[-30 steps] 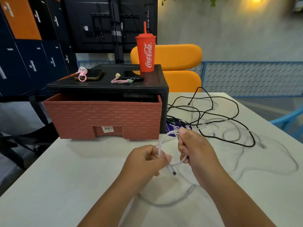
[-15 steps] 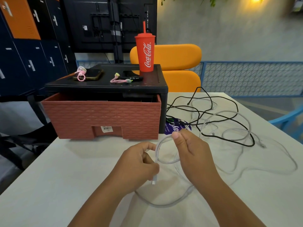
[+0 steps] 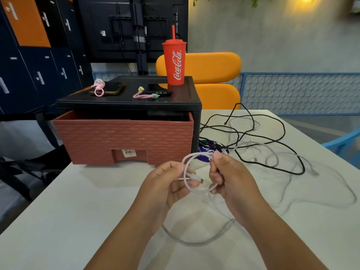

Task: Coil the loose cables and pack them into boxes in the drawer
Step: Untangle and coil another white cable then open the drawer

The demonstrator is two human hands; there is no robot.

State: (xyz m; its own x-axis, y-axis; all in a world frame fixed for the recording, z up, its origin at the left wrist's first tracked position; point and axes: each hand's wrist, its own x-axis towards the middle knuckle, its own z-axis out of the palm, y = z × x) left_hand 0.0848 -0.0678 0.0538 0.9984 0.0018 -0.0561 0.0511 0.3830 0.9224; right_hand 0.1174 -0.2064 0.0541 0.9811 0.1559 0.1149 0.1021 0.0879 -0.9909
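A white cable point(image 3: 188, 165) forms a small loop between my hands above the white table point(image 3: 68, 201). My left hand point(image 3: 167, 184) pinches the loop near its plug end. My right hand point(image 3: 228, 176) grips the loop's other side, thumb on top. The rest of that cable trails down onto the table under my wrists. A tangle of black cable point(image 3: 253, 137) and more white cable point(image 3: 276, 158) lies to the right. The brick-patterned drawer point(image 3: 124, 141) stands slightly pulled out of its black frame point(image 3: 128, 102); its inside is hidden.
On the black frame stand a red Coca-Cola cup point(image 3: 174, 61), two phones and pink cable ties point(image 3: 99, 88). A purple packet point(image 3: 210, 149) lies under the cables beside the drawer. An orange chair point(image 3: 214, 75) is behind; a blue chair point(image 3: 342, 145) is at the right edge.
My hands have risen a little and drawn the white cable into a rounder, tighter loop. The plug end now lies across the loop instead of hanging below my left hand.
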